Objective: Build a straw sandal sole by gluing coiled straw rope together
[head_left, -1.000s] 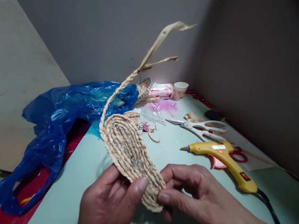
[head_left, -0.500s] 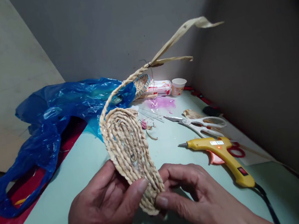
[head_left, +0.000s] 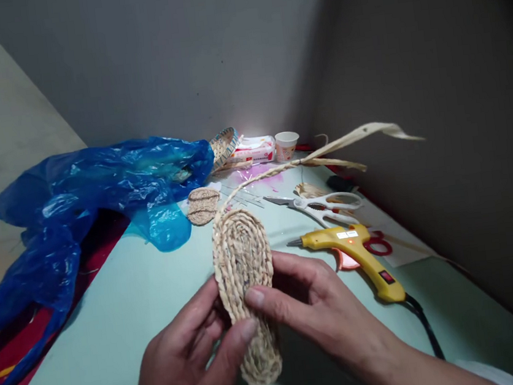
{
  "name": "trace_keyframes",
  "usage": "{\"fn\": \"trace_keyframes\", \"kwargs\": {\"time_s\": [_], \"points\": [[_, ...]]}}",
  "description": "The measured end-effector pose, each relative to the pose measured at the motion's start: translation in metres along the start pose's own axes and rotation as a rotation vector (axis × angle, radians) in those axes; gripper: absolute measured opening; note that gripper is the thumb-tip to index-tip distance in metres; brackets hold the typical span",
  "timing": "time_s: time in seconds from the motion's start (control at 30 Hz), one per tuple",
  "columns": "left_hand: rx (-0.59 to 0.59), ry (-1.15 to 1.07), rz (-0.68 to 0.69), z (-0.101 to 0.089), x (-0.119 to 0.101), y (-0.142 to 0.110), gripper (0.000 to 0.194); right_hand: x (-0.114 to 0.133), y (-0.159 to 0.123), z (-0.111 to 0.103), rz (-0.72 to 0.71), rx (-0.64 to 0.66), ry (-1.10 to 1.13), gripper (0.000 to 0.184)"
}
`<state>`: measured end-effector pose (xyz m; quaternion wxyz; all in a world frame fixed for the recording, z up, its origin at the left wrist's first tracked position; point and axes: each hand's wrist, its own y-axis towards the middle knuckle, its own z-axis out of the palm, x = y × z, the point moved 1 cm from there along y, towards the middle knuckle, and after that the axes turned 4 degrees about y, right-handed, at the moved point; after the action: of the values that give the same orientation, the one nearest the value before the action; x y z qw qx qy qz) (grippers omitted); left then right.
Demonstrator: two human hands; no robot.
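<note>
Between my hands is a long oval sole of coiled straw braid (head_left: 243,256), held upright above the table. My left hand (head_left: 195,348) grips its left edge, thumb on the front face. On the opposite edge my right hand (head_left: 315,303) is closed, its thumb pressed on the middle of the coil. From the sole's top a loose braid tail (head_left: 277,170) runs up to the right and ends in flat, untwisted strips. Both hands' fingertips behind the sole are partly hidden.
A yellow glue gun (head_left: 350,240) with a lit light and white-handled scissors (head_left: 322,203) lie at the right. Red-handled scissors (head_left: 378,243) are behind the gun. A blue plastic bag (head_left: 97,179) fills the left. A small woven piece (head_left: 203,205), paper cup (head_left: 287,146) and tissue pack (head_left: 256,149) sit farther back.
The sole has turned more upright and shifted right and lower in view. Its tail has swung down to the right. My right hand's thumb has moved up to the sole's middle.
</note>
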<state>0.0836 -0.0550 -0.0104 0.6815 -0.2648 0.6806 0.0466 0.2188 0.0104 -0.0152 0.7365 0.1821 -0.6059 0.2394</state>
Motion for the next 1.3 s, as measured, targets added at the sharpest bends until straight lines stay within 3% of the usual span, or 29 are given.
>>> {"fn": "trace_keyframes", "kwargs": {"time_s": [0.13, 0.33, 0.47, 0.63, 0.73, 0.9, 1.1, 1.3], "points": [[-0.094, 0.074, 0.126, -0.012, 0.003, 0.008, 0.04, 0.002, 0.001, -0.002, 0.039, 0.002, 0.219, 0.022], [-0.223, 0.164, 0.204, -0.034, 0.007, 0.022, 0.032, 0.006, 0.002, -0.006, -0.012, -0.013, 0.269, 0.012], [-0.095, 0.273, 0.27, -0.036, 0.006, 0.03, 0.029, 0.007, 0.002, -0.008, -0.035, 0.014, 0.246, 0.013], [0.093, 0.158, 0.24, -0.024, 0.002, 0.029, 0.037, 0.002, 0.002, -0.008, -0.066, 0.016, 0.145, 0.017], [0.184, 0.102, 0.233, -0.016, 0.001, 0.023, 0.027, -0.001, 0.002, -0.009, -0.077, 0.026, 0.072, 0.019], [0.142, 0.091, 0.199, -0.012, 0.003, 0.018, 0.018, -0.003, 0.003, -0.011, -0.059, 0.049, -0.029, 0.025], [0.074, 0.112, 0.149, -0.009, -0.001, 0.015, 0.015, -0.004, 0.003, -0.007, 0.024, -0.025, -0.002, 0.029], [0.08, 0.154, 0.13, -0.007, 0.003, 0.013, 0.017, -0.004, 0.0, -0.003, 0.051, -0.082, -0.068, 0.028]]}}
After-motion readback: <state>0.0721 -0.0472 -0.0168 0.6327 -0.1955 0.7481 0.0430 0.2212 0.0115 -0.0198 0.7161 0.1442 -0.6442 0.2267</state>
